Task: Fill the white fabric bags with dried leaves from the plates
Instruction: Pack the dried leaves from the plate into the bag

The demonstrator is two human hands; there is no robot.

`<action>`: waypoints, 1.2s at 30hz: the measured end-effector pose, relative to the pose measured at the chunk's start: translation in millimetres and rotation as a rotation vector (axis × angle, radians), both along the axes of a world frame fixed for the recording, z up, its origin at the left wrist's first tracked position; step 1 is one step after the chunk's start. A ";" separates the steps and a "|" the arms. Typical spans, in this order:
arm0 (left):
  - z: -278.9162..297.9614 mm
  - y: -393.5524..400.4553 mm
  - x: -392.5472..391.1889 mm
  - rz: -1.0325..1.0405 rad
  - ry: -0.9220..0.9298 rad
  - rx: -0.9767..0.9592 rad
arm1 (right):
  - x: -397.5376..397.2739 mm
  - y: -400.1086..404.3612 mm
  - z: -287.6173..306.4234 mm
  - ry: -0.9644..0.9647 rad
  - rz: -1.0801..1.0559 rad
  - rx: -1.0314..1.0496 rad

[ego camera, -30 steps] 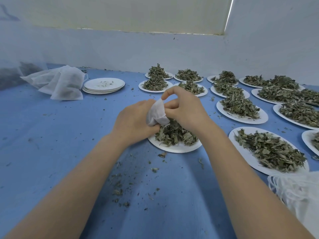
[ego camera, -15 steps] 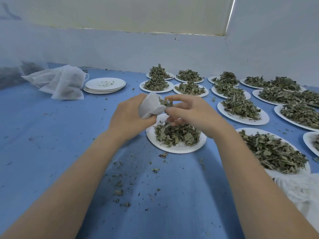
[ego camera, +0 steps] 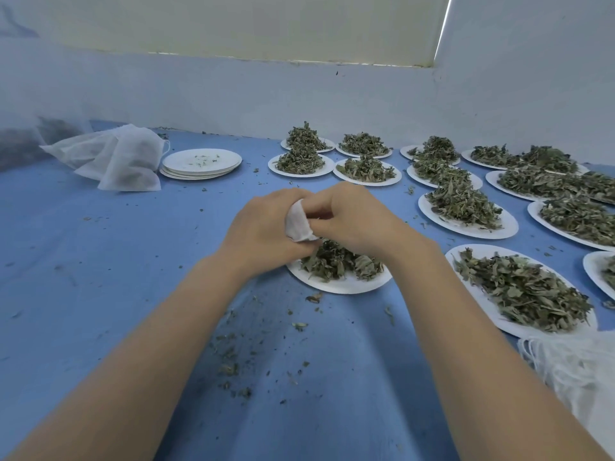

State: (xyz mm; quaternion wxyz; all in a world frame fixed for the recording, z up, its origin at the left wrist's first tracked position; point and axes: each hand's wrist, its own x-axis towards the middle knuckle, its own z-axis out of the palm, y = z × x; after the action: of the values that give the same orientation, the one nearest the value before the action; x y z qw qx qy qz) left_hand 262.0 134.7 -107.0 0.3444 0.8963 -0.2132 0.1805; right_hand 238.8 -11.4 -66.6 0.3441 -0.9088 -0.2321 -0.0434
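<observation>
Here, in the middle of the frame, I see both hands meeting over a plate (ego camera: 336,285) of dried leaves (ego camera: 336,262). The left hand (ego camera: 263,232) grips a small white bag (ego camera: 299,224), its fingers curled round the bag's left side. The right hand (ego camera: 356,221) is pressed against the bag from the right with its fingers curled at the mouth; they seem to pinch the bag's edge, but I cannot tell if leaves are between them. The bag is held just above the leaves, near the plate's far edge.

The plate lies on the blue table (ego camera: 100,261), and crumbs of leaf (ego camera: 233,354) are scattered on the table below it, between my forearms. At the right and upper right of the frame stand many more plates of leaves (ego camera: 462,202), close together. In the upper left lie bigger white bags (ego camera: 113,158), and just beside them, to the right, a stack of plates (ego camera: 203,163) with only a few crumbs on top. At the lower right edge I see a heap of white bags with strings (ego camera: 572,364), touching the nearest full plate (ego camera: 522,287).
</observation>
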 end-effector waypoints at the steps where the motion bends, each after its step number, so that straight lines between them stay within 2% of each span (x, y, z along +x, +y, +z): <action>1: 0.2 1.0 0.1 0.000 0.015 -0.006 | -0.8 -1.5 0.6 0.035 0.035 -0.016; 3: 0.7 4.0 0.7 0.000 0.025 -0.018 | -1.0 -5.2 2.2 0.073 0.064 -0.007; 5: 0.7 6.3 1.4 0.005 0.006 -0.033 | 1.4 -6.9 0.5 0.048 0.006 0.051; 10: 1.6 7.8 2.6 0.017 0.020 -0.026 | 6.7 7.9 -12.5 -0.159 -0.159 0.183; 16: 5.7 22.4 7.6 0.098 -0.010 0.051 | 7.9 -4.0 -9.0 -0.029 -0.060 0.310; 18: 7.3 28.6 10.4 0.161 0.001 0.033 | 9.1 -11.8 -7.0 -0.064 -0.148 0.215; 20: 8.4 32.6 12.3 0.192 0.005 0.010 | 11.7 -16.0 -7.3 -0.027 -0.219 -0.027; 23: 7.4 34.5 13.4 0.200 0.020 0.014 | 11.1 -12.3 -12.1 0.129 -0.195 -0.304; 25: 5.5 34.1 14.0 0.183 0.042 0.035 | 10.4 -6.8 -17.9 0.146 -0.167 -0.431; 31: -0.2 32.7 15.4 0.132 0.072 0.059 | 15.9 -4.2 -28.9 0.074 -0.167 -0.488; 36: -1.3 33.3 15.5 0.133 0.057 0.058 | 18.8 -8.5 -27.5 -0.015 -0.183 -0.402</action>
State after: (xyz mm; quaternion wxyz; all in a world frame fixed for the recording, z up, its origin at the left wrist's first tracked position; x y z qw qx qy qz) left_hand 277.4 168.0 -108.2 0.3115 0.9229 -0.1485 0.1710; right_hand 257.6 -19.9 -94.1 0.1489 -0.9760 -0.1554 -0.0341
